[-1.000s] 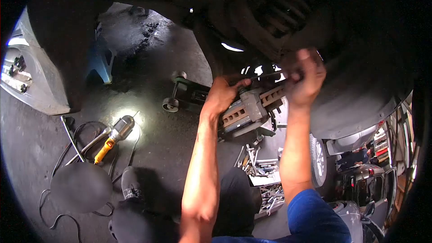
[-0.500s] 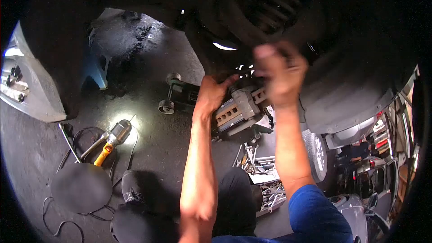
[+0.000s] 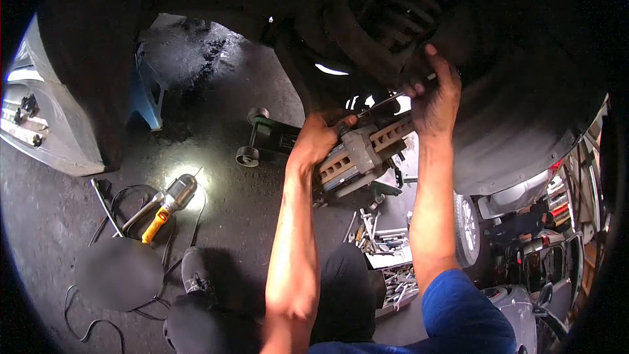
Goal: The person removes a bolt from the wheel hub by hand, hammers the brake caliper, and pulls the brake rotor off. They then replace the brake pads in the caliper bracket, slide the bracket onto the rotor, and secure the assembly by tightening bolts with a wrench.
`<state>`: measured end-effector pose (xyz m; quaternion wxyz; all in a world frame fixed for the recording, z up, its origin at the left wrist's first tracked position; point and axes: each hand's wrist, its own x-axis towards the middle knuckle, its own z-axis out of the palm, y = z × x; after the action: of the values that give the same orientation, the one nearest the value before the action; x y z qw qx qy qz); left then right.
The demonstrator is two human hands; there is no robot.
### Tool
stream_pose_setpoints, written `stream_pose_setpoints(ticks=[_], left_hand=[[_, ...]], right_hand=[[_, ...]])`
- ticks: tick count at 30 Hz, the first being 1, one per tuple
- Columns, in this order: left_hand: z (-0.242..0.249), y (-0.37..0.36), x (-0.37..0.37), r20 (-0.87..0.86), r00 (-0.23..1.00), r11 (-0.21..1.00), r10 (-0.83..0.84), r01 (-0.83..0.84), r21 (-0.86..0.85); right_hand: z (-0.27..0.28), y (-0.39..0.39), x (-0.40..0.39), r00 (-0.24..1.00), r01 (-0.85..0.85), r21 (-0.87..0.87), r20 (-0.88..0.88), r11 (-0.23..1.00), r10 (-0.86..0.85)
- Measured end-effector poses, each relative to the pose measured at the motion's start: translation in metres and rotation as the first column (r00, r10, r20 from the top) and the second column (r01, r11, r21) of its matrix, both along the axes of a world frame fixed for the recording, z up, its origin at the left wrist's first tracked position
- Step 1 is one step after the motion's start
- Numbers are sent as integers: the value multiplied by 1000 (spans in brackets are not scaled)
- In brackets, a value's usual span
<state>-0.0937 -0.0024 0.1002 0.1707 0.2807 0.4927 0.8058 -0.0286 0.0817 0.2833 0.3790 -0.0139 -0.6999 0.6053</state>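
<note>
Under a dark vehicle body, my right hand (image 3: 436,101) has its fingers wrapped round the end of a thin metal tool (image 3: 386,101), with one finger raised. The tool slants down to the left toward my left hand (image 3: 318,136), whose fingers are closed around its other end, beside the brake caliper (image 3: 360,147). What the tool's left end meets is hidden by my fingers and shadow. The caliper and its slotted bracket sit just below both hands.
A green floor jack (image 3: 272,136) stands behind the caliper. A lit work lamp (image 3: 180,191) with a yellow handle and cable lies on the floor at left. Tool trays (image 3: 390,259) full of wrenches are below. A wheel (image 3: 466,231) and parked cars are at right.
My right hand was blurred by motion and has moved slightly right; the thin tool now shows clearly between my hands. My left hand has shifted slightly right.
</note>
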Motion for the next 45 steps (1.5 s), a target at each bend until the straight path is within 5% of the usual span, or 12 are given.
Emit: stream_pose_setpoints(ticks=[3, 10, 12, 18, 26, 30, 33, 36, 37, 40, 43, 45], left_hand=[[0, -2, 0, -32, 999, 1000, 11, -11, -4], [-4, -3, -4, -69, 997, 999, -43, 42, -14], [-12, 6, -6, -85, 996, 999, -9, 12, 43], [3, -3, 0, 18, 1000, 997, 18, -19, 69], [9, -7, 4, 22, 998, 998, 51, -52, 29], [4, 0, 2, 43, 999, 999, 3, -5, 38], [5, -1, 4, 78, 997, 998, -5, 0, 65], [7, -2, 4, 68, 998, 998, -6, 1, 67], [6, -2, 4, 62, 998, 998, -6, 2, 61], [4, -2, 4, 73, 997, 998, 4, -9, 68], [6, -6, 4, 65, 998, 1000, 8, -9, 13], [0, -1, 6, 71, 997, 998, 29, -33, 45]], right_hand=[[6, 7, 1, 985, -171, -81, 7, 982, 172], [3, -7, -4, 997, -60, 47, 58, 997, 57], [-12, -18, -8, 991, 105, 499, 16, 860, -130], [-13, -42, -5, 992, -112, 555, 114, 824, 57], [-5, 33, -7, 978, -187, 18, -85, 982, 188], [1, 40, -7, 998, -62, -77, 27, 995, 64], [5, 55, -1, 946, -291, 22, 156, 956, 285], [20, 15, -4, 988, -138, -215, -93, 967, 120], [30, 32, 2, 959, -283, -159, -26, 946, 282], [55, 70, -12, 976, -133, -177, -193, 975, 98], [67, 127, -25, 952, -299, -294, -159, 908, 262], [29, 91, -41, 999, -30, -190, 5, 981, 32]])
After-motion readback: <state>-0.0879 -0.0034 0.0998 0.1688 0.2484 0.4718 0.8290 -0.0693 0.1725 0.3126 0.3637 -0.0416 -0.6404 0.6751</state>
